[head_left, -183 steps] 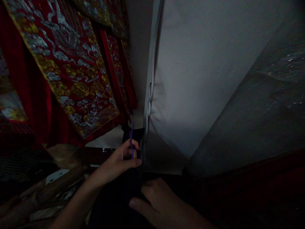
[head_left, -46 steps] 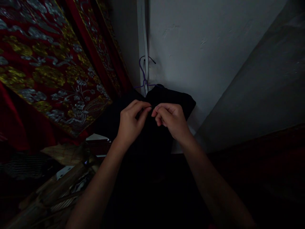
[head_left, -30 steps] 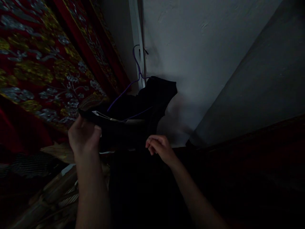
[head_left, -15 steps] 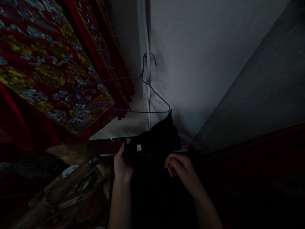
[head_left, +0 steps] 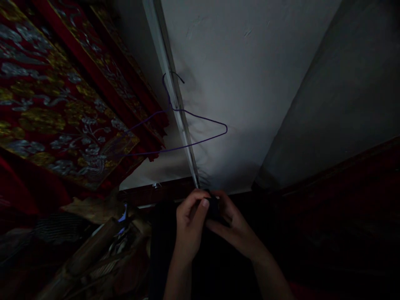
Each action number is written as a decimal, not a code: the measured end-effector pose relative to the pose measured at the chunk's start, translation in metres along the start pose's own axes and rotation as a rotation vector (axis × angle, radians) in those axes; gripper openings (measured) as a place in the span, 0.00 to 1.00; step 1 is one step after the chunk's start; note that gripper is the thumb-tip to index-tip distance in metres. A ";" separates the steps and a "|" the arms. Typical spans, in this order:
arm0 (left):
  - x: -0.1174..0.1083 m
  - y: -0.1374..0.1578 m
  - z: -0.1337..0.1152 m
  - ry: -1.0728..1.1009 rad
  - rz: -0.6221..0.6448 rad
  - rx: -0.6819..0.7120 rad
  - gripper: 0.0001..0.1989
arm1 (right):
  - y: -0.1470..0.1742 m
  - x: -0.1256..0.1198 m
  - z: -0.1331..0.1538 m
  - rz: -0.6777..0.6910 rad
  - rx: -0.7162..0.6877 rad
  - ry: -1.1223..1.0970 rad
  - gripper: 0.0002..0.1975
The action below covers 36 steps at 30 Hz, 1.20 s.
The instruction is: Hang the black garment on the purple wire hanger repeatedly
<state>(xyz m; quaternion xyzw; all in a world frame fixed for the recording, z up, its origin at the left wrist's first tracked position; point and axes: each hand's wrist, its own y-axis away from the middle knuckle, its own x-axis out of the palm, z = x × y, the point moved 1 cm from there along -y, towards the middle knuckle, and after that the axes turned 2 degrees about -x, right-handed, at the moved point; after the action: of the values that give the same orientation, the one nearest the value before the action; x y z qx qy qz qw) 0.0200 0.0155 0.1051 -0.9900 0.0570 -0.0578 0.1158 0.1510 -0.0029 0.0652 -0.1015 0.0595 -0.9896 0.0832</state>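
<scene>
Both hands are close together at the lower middle, gripping a bunched dark cloth garment [head_left: 213, 207]. My left hand [head_left: 192, 218] pinches its edge between thumb and fingers. Around the other side of it, my right hand [head_left: 233, 225] is closed, with some fingers hidden behind the fabric. The garment's kind does not show in the dim light. Above the hands, a thin purple hanger [head_left: 204, 142] hangs with its hook behind a pale upright strip [head_left: 179, 110], and it bears no cloth.
Red cloth with gold and silver embroidery [head_left: 59, 112] hangs at the left. Bamboo or wooden pieces [head_left: 84, 252] lie in a cluttered heap at the lower left. A pale wall [head_left: 234, 62] stands ahead, and the right side is very dark.
My hands have come together, and the dark garment, spread between them before with a white label showing, is now bunched up and lower. The view has shifted, and the hanger appears tilted differently.
</scene>
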 end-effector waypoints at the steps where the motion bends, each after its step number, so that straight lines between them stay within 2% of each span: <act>1: 0.002 0.000 -0.002 -0.064 0.008 0.031 0.10 | -0.001 0.001 -0.001 -0.033 -0.002 0.006 0.24; 4: 0.001 -0.004 -0.006 -0.167 -0.021 0.076 0.09 | -0.005 0.002 -0.001 -0.064 -0.007 0.058 0.15; 7: -0.007 -0.005 -0.005 -0.222 -0.005 0.071 0.08 | -0.004 -0.001 0.003 -0.037 0.038 0.109 0.12; 9: -0.016 -0.003 0.001 -0.230 0.099 0.008 0.12 | -0.002 -0.007 0.006 -0.093 0.081 0.109 0.10; 12: -0.029 0.006 0.012 -0.267 0.332 -0.164 0.21 | 0.000 -0.020 0.011 -0.262 0.137 0.023 0.08; 13: -0.034 0.010 0.015 -0.293 0.412 -0.203 0.22 | -0.001 -0.023 0.014 -0.272 0.160 -0.026 0.08; 15: -0.043 0.015 0.016 -0.339 0.537 -0.223 0.21 | -0.004 -0.026 0.023 -0.177 0.216 -0.113 0.09; 18: -0.055 0.018 0.013 -0.347 0.653 -0.194 0.22 | -0.011 -0.020 0.038 0.020 0.292 -0.167 0.13; 22: -0.068 0.014 0.013 -0.221 0.739 -0.177 0.19 | -0.012 -0.006 0.048 0.068 0.370 -0.163 0.16; 26: -0.080 0.010 0.024 -0.126 0.697 -0.166 0.15 | -0.004 -0.011 0.048 -0.091 0.420 -0.068 0.21; 29: -0.086 0.008 0.033 -0.278 0.614 -0.162 0.13 | -0.007 -0.020 0.049 -0.176 0.417 0.171 0.17; 31: -0.090 0.007 0.037 -0.417 0.569 -0.154 0.14 | -0.014 -0.023 0.051 -0.143 0.389 0.319 0.09; 33: -0.094 0.006 0.039 -0.495 0.536 -0.144 0.14 | -0.021 -0.022 0.056 -0.039 0.368 0.393 0.03; 35: -0.097 0.005 0.039 -0.489 0.552 -0.128 0.15 | -0.025 -0.021 0.061 0.024 0.340 0.413 0.04; 36: -0.098 0.006 0.038 -0.461 0.583 -0.120 0.16 | -0.027 -0.021 0.065 0.002 0.320 0.414 0.05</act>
<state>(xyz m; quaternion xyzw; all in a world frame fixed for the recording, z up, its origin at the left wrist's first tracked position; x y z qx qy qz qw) -0.0723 0.0304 0.0570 -0.9242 0.3120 0.2055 0.0792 0.1808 0.0205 0.1279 0.1177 -0.0820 -0.9860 0.0852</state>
